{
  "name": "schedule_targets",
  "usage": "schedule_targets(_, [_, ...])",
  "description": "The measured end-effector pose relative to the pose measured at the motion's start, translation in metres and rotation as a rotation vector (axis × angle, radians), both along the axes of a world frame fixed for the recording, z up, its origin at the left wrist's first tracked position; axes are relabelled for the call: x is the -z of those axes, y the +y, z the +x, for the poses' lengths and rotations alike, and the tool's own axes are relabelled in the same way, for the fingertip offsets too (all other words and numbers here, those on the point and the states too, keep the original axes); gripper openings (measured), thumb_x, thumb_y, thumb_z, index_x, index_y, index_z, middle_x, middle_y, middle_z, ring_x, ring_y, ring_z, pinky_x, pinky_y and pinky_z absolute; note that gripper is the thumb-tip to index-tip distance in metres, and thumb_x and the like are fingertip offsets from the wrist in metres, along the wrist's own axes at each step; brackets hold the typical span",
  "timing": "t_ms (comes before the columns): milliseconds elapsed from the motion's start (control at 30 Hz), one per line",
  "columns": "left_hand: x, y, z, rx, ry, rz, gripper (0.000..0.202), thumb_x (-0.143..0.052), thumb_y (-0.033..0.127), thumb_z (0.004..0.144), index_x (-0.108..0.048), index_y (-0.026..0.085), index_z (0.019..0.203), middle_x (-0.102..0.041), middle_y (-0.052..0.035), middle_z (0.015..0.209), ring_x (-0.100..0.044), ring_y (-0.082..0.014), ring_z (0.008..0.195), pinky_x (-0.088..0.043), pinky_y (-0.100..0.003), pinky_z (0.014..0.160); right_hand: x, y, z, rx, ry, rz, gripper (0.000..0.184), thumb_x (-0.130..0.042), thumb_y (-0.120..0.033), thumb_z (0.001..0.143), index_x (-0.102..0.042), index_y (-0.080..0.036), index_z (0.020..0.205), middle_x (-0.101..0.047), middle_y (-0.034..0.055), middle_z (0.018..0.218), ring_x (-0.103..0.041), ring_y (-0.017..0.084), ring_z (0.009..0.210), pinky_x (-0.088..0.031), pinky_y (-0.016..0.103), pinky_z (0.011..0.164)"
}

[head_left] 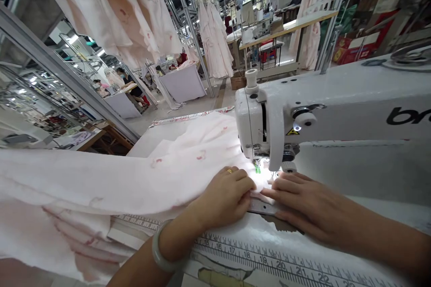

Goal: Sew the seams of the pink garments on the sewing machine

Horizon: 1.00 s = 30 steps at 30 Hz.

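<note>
Cloth (182,161), left: matt, soft-looking, lightly wrinkled. Sewing machine (350,94), right: glossy white painted casing. Surface (245,226), near: smooth, slick white coating. Ruler strip (259,258), near: smooth, printed. Bangle (158,246), near: polished, stone-like. Frame bar (67,78), far left: grey metal, dull sheen. Box (238,82), far: matt brown cardboard. Hanging garments (124,4), far left: matt cloth.

The left hand (229,190), with a ring (230,171) and a pale bangle (157,245) on the wrist, pinches the near edge of the pink cloth (182,166) just beside the lit needle area of a white sewing machine (336,107). The right hand (299,199) reaches in from the other side, fingers outstretched, fingertips by the cloth's edge. The cloth spreads leftward over the counter (160,136). A printed ruler (262,258) runs along the near side. Pink garments (134,13) hang above; farther back stand other workstations (283,31).
</note>
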<state>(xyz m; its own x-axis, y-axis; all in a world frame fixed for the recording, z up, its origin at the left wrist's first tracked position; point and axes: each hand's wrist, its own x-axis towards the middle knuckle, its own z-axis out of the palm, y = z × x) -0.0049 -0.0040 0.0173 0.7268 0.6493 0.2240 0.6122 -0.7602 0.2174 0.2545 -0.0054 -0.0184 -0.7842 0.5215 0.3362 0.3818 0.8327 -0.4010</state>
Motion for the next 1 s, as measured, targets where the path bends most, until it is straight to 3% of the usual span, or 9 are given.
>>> schedule_targets(200, [0.007,-0.003,0.009,0.023,-0.255,0.087,0.016,-0.049,0.016,0.103,-0.065,0.018,0.102,-0.07,-0.0039,0.09,-0.064,-0.0163,0.085,-0.053,-0.028,0.077,-0.002,-0.004,-0.004,-0.019,-0.026,-0.13,0.023,-0.052,-0.035,0.11,-0.066,-0.026,0.126,-0.063,0.0052,0.105,-0.056,0.025,0.099,-0.046,0.043,0.09])
schedule_targets(400, [0.015,-0.005,0.016,0.156,-0.097,0.279,0.027,-0.052,0.017,0.105,-0.064,0.017,0.081,-0.066,-0.0026,0.081,-0.057,-0.0163,0.077,-0.051,-0.03,0.077,-0.004,-0.005,-0.004,-0.039,0.023,-0.115,0.023,-0.051,-0.037,0.111,-0.071,-0.025,0.111,-0.065,0.0061,0.104,-0.057,0.025,0.101,-0.046,0.042,0.09])
schedule_targets(633, [0.017,0.0,0.006,0.187,-0.104,0.21,0.017,-0.054,0.018,0.105,-0.071,0.018,0.107,-0.074,-0.0026,0.099,-0.063,-0.0166,0.089,-0.052,-0.029,0.083,-0.004,0.0,0.002,-0.051,0.008,0.019,0.022,-0.055,-0.036,0.108,-0.073,-0.025,0.116,-0.068,0.0064,0.105,-0.061,0.025,0.099,-0.049,0.042,0.092])
schedule_targets(733, [0.021,0.0,0.007,0.149,-0.029,0.245,0.022,-0.05,0.019,0.107,-0.071,0.017,0.1,-0.073,-0.0037,0.094,-0.063,-0.0179,0.088,-0.052,-0.032,0.084,-0.004,0.001,0.003,-0.064,0.003,0.017,0.023,-0.054,-0.031,0.108,-0.069,-0.025,0.124,-0.068,0.0062,0.107,-0.061,0.024,0.101,-0.049,0.041,0.094])
schedule_targets(900, [0.026,-0.002,0.012,0.124,0.051,0.37,0.024,-0.051,0.018,0.107,-0.069,0.017,0.091,-0.069,-0.0038,0.086,-0.058,-0.0184,0.08,-0.049,-0.034,0.081,-0.007,-0.004,-0.003,-0.056,-0.042,-0.103,0.023,-0.048,-0.035,0.111,-0.068,-0.024,0.108,-0.064,0.0061,0.104,-0.056,0.025,0.1,-0.047,0.042,0.088])
schedule_targets(1000, [0.026,-0.001,0.011,0.141,0.048,0.355,0.023,-0.053,0.016,0.105,-0.067,0.017,0.086,-0.067,-0.0033,0.085,-0.058,-0.0183,0.08,-0.048,-0.033,0.081,-0.009,-0.007,-0.005,-0.049,-0.062,-0.103,0.023,-0.047,-0.036,0.112,-0.067,-0.024,0.108,-0.064,0.0051,0.104,-0.055,0.025,0.099,-0.045,0.042,0.087])
